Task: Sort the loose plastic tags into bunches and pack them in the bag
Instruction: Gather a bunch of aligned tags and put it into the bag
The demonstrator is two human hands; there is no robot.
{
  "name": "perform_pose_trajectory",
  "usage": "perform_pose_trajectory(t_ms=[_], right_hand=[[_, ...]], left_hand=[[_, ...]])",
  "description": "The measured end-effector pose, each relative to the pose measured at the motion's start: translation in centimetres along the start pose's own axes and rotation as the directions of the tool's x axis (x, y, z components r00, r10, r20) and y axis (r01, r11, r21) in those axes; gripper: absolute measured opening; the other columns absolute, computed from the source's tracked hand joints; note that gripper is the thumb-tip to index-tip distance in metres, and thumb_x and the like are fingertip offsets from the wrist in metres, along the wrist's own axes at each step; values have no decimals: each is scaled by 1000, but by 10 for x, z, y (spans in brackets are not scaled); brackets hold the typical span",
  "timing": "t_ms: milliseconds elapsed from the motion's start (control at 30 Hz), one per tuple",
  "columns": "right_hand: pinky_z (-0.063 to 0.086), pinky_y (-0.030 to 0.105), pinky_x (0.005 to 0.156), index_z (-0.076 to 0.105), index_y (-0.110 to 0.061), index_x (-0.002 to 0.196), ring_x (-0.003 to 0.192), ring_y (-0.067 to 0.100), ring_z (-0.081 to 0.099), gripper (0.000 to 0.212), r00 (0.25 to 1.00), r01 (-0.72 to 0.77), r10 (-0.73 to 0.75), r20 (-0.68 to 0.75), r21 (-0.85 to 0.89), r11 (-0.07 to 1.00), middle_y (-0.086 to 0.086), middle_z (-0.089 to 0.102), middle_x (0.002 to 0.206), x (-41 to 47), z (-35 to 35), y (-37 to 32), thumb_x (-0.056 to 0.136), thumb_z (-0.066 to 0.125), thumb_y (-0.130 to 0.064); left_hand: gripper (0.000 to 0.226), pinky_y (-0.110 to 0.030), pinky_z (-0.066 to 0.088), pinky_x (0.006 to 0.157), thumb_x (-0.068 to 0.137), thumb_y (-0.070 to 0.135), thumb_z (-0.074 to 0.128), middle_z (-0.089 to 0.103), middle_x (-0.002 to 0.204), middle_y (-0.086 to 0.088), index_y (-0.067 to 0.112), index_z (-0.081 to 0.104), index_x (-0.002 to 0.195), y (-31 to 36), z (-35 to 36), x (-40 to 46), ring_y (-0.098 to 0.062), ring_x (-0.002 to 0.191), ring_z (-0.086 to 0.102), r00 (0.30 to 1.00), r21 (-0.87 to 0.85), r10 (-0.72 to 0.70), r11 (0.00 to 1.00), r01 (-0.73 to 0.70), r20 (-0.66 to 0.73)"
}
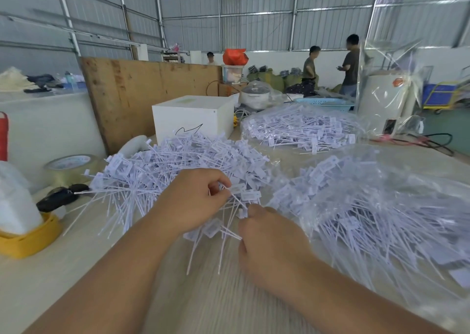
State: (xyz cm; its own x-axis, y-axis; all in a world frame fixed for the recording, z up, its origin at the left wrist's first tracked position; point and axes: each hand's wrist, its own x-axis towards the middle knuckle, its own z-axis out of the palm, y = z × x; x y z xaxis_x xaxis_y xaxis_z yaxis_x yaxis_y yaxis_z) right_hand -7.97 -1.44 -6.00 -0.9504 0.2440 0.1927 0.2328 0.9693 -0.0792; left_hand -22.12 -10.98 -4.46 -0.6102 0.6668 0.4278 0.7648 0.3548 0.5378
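A big heap of loose white plastic tags (pixel 178 163) lies on the pale table (pixel 76 270) in front of me. My left hand (pixel 193 201) is at the heap's near edge, its fingers curled round a few tags (pixel 241 193) by their flat heads. My right hand (pixel 269 239) sits just below and pinches one tag (pixel 243 212) between thumb and fingers. To the right a clear plastic bag (pixel 381 206) lies open and holds many tags in bunches.
A second clear bag of tags (pixel 302 127) lies further back. A white box (pixel 193 117) stands behind the heap, a tape roll (pixel 71 168) and a black object (pixel 58 198) at left, a yellow holder (pixel 28 242) at the left edge. People stand far behind.
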Motion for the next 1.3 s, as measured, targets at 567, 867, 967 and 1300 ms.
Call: perform_pose_trajectory(t_ms=[567,867,967,1300], right_hand=[[28,27,63,39,-25,92,57,14,46,9,960,84,54,-275,464,882,-9,46,64,3,7,17,101,38,-22],[37,32,60,44,-22,76,59,15,47,25,951,62,112,-288,533,844,-4,50,67,11,6,22,101,45,-27],[31,21,49,38,-26,71,53,5,41,30,928,32,193,-318,585,811,-8,46,63,12,4,27,96,54,-23],[38,7,60,47,-20,66,62,5,44,25,927,-44,252,-279,585,810,-3,41,83,12,0,41,82,56,-3]], left_hand=[[38,-28,50,78,87,57,49,75,83,9,35,79,78,23,-2,-6,-6,80,68,981,-518,-186,834,192,64],[55,-4,43,72,73,57,52,67,103,17,40,61,124,23,0,-8,12,89,62,989,-585,-136,798,144,58],[63,-1,40,69,69,60,54,64,100,21,41,50,130,19,1,-6,11,91,59,990,-566,-141,816,117,2],[56,-39,48,95,74,78,44,74,96,1,36,74,97,2,4,-9,-14,96,69,970,-490,-35,858,153,241]])
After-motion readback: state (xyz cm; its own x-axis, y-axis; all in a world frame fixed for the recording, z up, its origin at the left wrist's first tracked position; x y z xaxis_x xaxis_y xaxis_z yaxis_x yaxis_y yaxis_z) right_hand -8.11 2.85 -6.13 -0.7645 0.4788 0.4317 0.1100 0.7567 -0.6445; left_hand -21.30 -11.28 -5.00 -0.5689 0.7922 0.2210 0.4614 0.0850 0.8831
